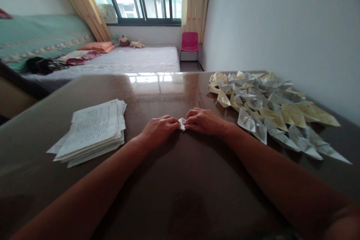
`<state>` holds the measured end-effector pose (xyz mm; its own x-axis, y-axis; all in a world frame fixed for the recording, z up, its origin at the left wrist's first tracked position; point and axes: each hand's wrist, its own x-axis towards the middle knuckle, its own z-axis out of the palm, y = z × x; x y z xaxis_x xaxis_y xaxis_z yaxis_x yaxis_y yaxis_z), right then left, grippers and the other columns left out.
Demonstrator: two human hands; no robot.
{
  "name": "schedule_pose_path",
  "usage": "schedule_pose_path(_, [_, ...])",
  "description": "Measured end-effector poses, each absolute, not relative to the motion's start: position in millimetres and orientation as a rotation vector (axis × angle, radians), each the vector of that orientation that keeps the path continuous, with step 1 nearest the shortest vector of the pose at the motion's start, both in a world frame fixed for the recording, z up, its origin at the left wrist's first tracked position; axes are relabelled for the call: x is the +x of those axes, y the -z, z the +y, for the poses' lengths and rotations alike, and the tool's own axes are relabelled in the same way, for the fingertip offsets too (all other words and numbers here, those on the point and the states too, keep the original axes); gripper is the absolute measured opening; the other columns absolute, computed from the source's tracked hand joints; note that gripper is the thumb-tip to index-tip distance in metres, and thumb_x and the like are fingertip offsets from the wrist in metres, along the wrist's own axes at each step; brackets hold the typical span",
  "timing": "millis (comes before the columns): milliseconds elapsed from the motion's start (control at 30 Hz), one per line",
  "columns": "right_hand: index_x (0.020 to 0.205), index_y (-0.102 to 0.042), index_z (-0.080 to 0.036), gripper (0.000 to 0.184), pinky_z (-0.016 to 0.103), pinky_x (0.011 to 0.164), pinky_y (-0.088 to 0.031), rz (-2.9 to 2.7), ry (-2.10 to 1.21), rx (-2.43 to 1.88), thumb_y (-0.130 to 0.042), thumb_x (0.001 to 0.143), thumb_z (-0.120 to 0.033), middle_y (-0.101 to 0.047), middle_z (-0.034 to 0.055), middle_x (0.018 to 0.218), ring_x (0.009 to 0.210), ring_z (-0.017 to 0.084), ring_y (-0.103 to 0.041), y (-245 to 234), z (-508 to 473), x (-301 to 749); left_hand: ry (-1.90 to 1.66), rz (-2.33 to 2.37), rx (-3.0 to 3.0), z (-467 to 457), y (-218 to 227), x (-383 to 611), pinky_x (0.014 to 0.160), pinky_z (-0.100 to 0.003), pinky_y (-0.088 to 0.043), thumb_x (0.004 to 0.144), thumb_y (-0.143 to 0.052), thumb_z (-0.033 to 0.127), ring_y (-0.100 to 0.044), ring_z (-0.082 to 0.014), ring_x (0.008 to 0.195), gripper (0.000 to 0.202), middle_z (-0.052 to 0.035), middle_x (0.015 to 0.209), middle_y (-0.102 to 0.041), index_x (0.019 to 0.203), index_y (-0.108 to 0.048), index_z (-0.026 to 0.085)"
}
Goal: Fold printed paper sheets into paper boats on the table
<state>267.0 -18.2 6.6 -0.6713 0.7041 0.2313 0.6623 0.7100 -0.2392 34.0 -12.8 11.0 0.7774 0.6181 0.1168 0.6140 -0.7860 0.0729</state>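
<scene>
A small piece of folded white paper (182, 124) lies between my two hands at the middle of the brown table. The fingers of my left hand (161, 127) are closed on its left side. On its right side, the fingers of my right hand (207, 120) pinch it, with the thumb low near the tabletop. Most of the paper is hidden under the fingers, so its full shape does not show. Both forearms reach in from the bottom corners.
A stack of printed sheets (91, 125) lies at the left on the glossy brown table (180, 195). Many folded paper boats (261, 97), white and yellowish, crowd the right side by the wall. Beyond the table stand a bed (152, 58) and a pink chair (190, 41).
</scene>
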Motion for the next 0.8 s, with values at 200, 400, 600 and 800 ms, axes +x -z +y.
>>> schedule_pose_path(200, [0.098,-0.071,-0.025,0.025,0.026,0.077,-0.04,-2.506,-0.299,-1.123,-0.057,0.089,-0.043,-0.064,0.0046,0.097,0.093,0.016,-0.057,2,-15,264,-0.114,0.979,2.919,-24,-21,35,0.079,-0.028,-0.047,0.088,-0.05,0.017,-0.061,-0.0201,0.101,0.039,-0.003,0.117,-0.066,0.122,-0.057,0.034])
schedule_pose_path(400, [0.121,-0.061,-0.025,0.038,0.027,0.076,-0.042,-2.543,-0.263,-1.218,-0.057,0.088,-0.043,-0.063,0.005,0.102,0.092,0.017,-0.057,-1,-17,263,0.102,1.002,3.044,-36,-29,40,0.081,-0.033,-0.047,0.087,-0.048,0.013,-0.057,-0.0243,0.111,0.044,-0.0051,0.133,-0.057,0.127,-0.053,0.031])
schedule_pose_path(600, [0.123,-0.057,-0.018,0.032,0.033,0.074,-0.042,-2.744,0.119,-1.37,-0.045,0.093,-0.021,-0.059,0.0122,0.111,0.102,0.024,-0.051,-10,-38,239,0.172,1.067,3.186,-48,-16,56,0.084,-0.037,-0.048,0.089,-0.043,0.012,-0.054,-0.0278,0.115,0.039,-0.0175,0.131,-0.056,0.126,-0.056,0.011])
schedule_pose_path(800, [0.113,-0.059,-0.011,0.029,0.04,0.072,-0.043,-2.741,0.284,-1.565,-0.038,0.092,-0.01,-0.056,0.017,0.118,0.105,0.029,-0.046,3,-55,209,0.272,1.148,3.248,-63,-8,77,0.084,-0.039,-0.047,0.086,-0.044,0.008,-0.055,-0.0332,0.114,0.039,-0.0282,0.132,-0.052,0.121,-0.059,-0.001])
